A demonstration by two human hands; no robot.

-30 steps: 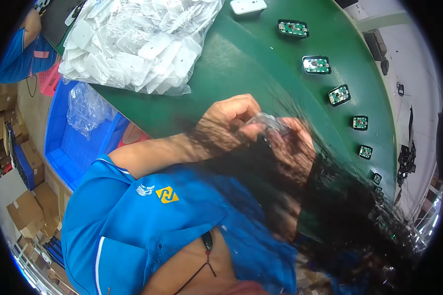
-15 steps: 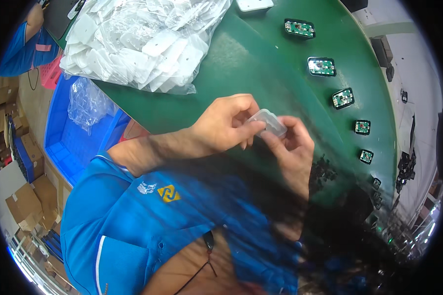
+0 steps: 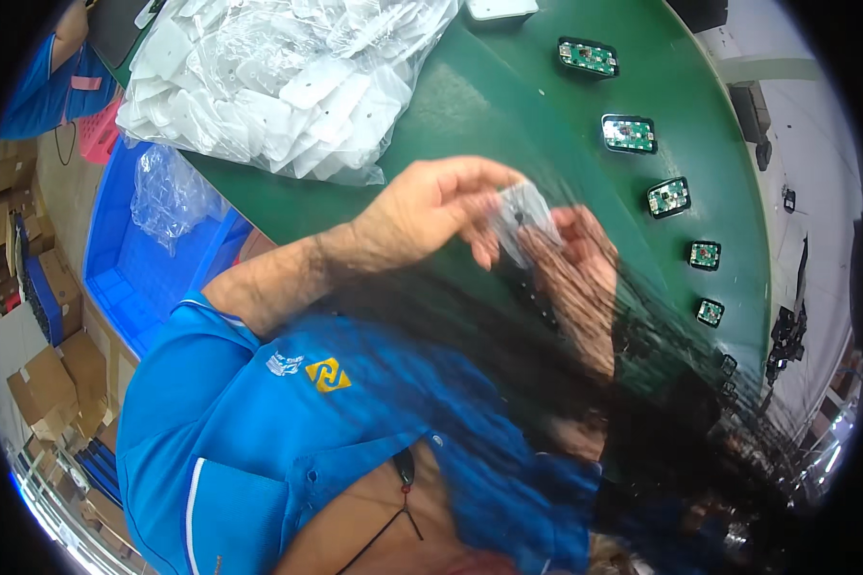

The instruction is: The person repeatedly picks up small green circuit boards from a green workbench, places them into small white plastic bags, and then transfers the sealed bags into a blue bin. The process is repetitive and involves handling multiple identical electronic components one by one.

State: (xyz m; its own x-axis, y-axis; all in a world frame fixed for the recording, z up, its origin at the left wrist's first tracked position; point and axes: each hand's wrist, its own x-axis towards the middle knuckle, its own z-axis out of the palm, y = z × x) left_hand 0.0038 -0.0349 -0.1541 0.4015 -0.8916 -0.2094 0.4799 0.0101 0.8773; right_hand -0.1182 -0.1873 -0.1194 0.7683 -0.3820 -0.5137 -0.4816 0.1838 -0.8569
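Note:
Between both hands, above the green table, is a small translucent plastic cover [image 3: 524,215] with rounded corners and a dark spot on its face. My left hand [image 3: 443,209] pinches its left side between thumb and fingers. On the other side my right hand [image 3: 585,257] grips the cover's right edge, its thumb along the lower part. Strands of dark hair hang across the right hand and forearm and hide part of them. A large clear bag [image 3: 268,96] full of similar whitish plastic covers lies to the far left of my hands.
Several black cases with green circuit boards stand in a curved row along the table's right side, one circuit board [image 3: 668,196] nearest my right hand. A white piece [image 3: 501,10] lies at the far edge. A blue crate [image 3: 129,278] holds clear plastic at left; a co-worker's sleeve [image 3: 38,101] shows beyond.
The cover has been tilted more upright, showing its flat face with the dark spot. My left hand has risen slightly, and both hands still hold the cover.

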